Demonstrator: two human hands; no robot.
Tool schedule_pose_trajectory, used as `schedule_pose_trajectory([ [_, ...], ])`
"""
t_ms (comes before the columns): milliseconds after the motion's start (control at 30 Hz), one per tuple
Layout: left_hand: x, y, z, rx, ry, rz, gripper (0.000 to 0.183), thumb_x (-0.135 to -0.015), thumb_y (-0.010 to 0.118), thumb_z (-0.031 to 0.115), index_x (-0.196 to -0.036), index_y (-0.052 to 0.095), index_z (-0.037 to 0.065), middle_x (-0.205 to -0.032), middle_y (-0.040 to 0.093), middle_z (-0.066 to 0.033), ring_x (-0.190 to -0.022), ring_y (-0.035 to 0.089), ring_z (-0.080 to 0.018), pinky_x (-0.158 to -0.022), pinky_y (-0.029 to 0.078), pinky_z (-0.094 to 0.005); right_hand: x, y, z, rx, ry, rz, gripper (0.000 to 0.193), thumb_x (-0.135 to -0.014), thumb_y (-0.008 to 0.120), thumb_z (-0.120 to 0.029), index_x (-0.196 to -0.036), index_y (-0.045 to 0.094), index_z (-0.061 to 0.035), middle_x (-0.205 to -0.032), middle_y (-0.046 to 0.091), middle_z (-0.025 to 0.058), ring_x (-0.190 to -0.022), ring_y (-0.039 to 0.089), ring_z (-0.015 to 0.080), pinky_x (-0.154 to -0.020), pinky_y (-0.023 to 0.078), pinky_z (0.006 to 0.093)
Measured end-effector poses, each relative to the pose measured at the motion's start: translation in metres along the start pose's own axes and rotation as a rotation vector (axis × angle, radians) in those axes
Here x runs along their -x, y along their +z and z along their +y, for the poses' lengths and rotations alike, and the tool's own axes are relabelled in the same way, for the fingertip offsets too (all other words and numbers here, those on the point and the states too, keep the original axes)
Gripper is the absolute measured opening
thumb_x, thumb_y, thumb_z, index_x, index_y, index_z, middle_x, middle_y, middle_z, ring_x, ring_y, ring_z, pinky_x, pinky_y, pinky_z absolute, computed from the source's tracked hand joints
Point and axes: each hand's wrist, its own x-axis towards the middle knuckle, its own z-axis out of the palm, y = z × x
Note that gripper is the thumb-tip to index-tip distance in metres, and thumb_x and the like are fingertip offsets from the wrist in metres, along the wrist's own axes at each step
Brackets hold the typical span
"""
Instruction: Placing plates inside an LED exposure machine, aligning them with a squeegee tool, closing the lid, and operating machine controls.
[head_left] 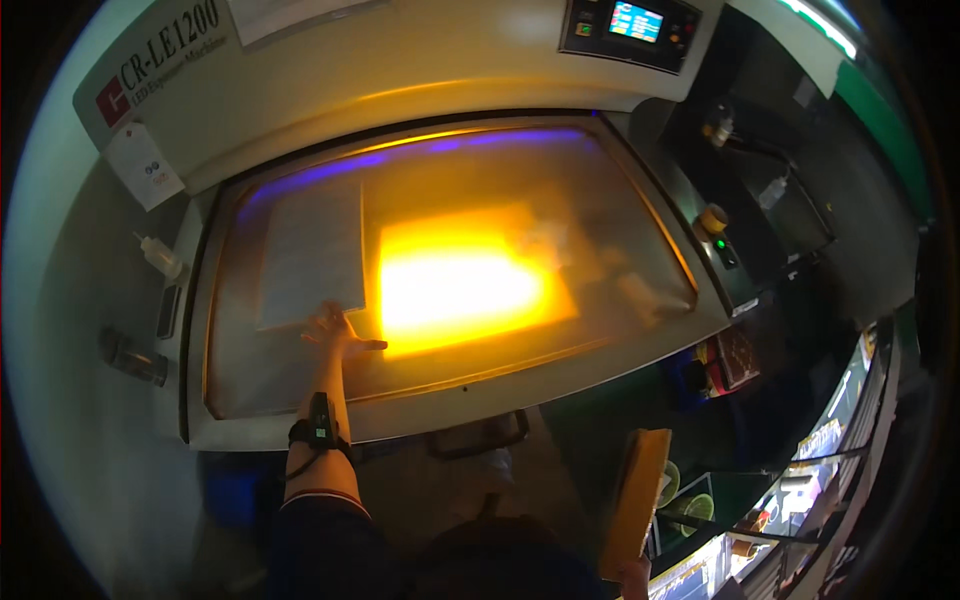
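My left hand [330, 330] reaches over the framed bed of a large pale machine. Its fingers are spread, at the near edge of a pale rectangular sheet [312, 255], and the thumb points right. Whether the fingertips press on the sheet or on a cover over it, I cannot tell. Just right of the hand, a panel [460, 285] glows bright yellow-white. Low on the right, my right hand [633, 578] is closed on the bottom end of a flat, yellowish-brown board [638, 490], held nearly upright. Most of that hand is cut off by the lower edge.
The bed's raised metal frame [520, 368] runs round the glowing area. A control panel with a lit screen [637, 22] is at the upper right. A squeeze bottle [160, 256] stands left, a tape roll [713, 219] right. Green round containers [697, 512] and a rack are lower right.
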Motion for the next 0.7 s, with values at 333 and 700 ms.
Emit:
schedule_pose_trajectory([
  [333, 0.067, -0.008, 0.017, 0.36, 0.311, -0.221, 0.133, -0.064, 0.059, 0.086, -0.154, 0.006, 0.004, -0.161, -0.005, -0.0201, -0.147, -0.001, -0.0432, -0.112, 0.003, -0.068, 0.029, 0.039, -0.162, 0.634, -0.495, 0.058, 0.035, -0.072, 0.066, -0.01, -0.105, 0.066, 0.0011, -0.087, 0.071, 0.015, -0.079, 0.07, 0.0229, -0.069, 0.054, 0.0376],
  [700, 0.204, -0.024, -0.087, 0.053, 0.695, 0.01, 0.071, -0.076, 0.074, 0.027, -0.139, 0.047, 0.01, -0.139, 0.053, -0.0137, -0.129, 0.049, -0.0347, -0.109, 0.038, -0.0454, 0.052, 0.385, -0.27, 1.193, -1.83, -0.722, 0.033, -0.085, 0.059, -0.017, -0.118, 0.063, -0.0154, -0.117, 0.069, 0.0057, -0.105, 0.067, 0.0296, -0.087, 0.055, 0.0392],
])
